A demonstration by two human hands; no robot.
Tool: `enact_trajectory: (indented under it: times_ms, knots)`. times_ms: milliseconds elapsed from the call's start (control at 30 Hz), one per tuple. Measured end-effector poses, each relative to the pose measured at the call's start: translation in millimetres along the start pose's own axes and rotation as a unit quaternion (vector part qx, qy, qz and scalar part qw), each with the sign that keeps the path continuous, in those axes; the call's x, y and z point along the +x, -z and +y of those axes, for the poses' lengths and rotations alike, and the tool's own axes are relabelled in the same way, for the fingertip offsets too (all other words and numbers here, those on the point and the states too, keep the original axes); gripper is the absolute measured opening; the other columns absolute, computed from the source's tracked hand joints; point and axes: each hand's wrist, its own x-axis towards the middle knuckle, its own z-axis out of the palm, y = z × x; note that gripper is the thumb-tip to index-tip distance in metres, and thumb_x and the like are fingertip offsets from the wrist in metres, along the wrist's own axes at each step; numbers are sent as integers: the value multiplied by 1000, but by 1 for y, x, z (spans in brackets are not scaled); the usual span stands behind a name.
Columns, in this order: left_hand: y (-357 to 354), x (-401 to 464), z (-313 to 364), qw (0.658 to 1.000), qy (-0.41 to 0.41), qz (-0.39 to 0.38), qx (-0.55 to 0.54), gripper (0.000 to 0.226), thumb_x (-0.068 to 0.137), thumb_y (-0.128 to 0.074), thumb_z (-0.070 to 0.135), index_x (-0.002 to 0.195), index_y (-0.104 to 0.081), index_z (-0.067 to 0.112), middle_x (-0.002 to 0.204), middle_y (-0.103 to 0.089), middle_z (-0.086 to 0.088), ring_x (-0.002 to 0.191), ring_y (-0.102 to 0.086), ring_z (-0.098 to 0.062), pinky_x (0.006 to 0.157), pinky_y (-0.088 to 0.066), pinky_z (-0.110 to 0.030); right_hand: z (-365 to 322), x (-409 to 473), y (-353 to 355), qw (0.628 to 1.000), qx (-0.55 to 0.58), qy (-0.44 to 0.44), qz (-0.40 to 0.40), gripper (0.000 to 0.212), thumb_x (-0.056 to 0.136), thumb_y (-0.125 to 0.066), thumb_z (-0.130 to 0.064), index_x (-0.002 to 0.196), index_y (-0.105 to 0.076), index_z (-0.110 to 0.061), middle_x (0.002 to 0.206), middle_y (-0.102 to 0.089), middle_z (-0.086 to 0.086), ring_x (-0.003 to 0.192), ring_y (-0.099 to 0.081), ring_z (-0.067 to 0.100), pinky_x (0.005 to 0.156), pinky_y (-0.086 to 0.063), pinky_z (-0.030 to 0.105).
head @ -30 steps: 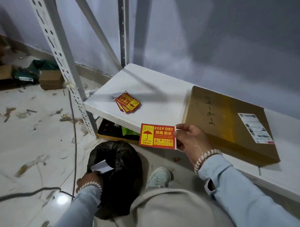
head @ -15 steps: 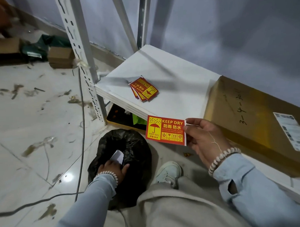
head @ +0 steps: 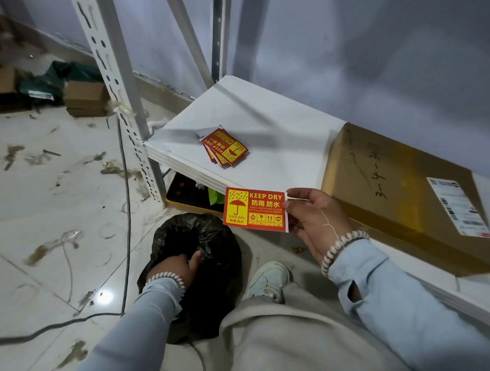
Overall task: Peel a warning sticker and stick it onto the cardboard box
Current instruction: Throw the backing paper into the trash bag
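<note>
My right hand pinches the right edge of a red and yellow "KEEP DRY" warning sticker, held in the air in front of the shelf edge. The cardboard box, with a white shipping label and handwriting on top, lies on the white shelf board just right of that hand. A small stack of the same stickers rests on the board, left of the box. My left hand reaches into the mouth of a black plastic bag on the floor; its fingers are hidden inside.
A perforated white shelf post stands left of the board, with a cable running along the dirty tiled floor. A yellow-rimmed tray sits under the shelf. Small cardboard boxes lie at the far left. My shoe is beside the bag.
My left hand has pushed the white backing paper down into the black bag, and the paper is no longer visible. My right hand still holds the sticker at the same spot by the box.
</note>
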Motion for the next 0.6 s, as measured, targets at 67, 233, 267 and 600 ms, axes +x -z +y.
enact_trajectory:
  times_ms: [67,233,267,600]
  knots:
    - [18,-7,7,998,-3,42,-36,74,91,-9,63,98,-64,15,97,-70,-10,91,-64,-28,80,-50,-37,-2,-2,1,1000,-4,4,4,14,84,-64,-5,92,-59,-15,95,-73,15,88,-71,33,88,-54,54]
    - [79,-34,49,954,-2,179,-241,59,99,-17,48,85,-62,13,88,-62,-14,82,-54,-27,73,-37,-32,-18,-18,14,1000,-1,6,28,14,85,-61,-4,91,-58,-16,96,-71,14,89,-71,30,88,-55,49]
    - [90,-41,62,937,-14,198,-287,58,100,-18,46,81,-62,13,82,-60,-11,79,-53,-25,72,-36,-31,-21,-23,20,999,4,6,35,14,85,-61,-4,91,-58,-16,95,-71,14,89,-70,30,88,-55,48]
    - [130,-94,242,864,-135,-4,-485,46,98,-31,42,91,-62,8,96,-65,-12,82,-61,-30,68,-45,-33,-44,-67,149,985,23,19,171,13,85,-65,-13,95,-60,-18,101,-71,10,90,-70,29,85,-56,48]
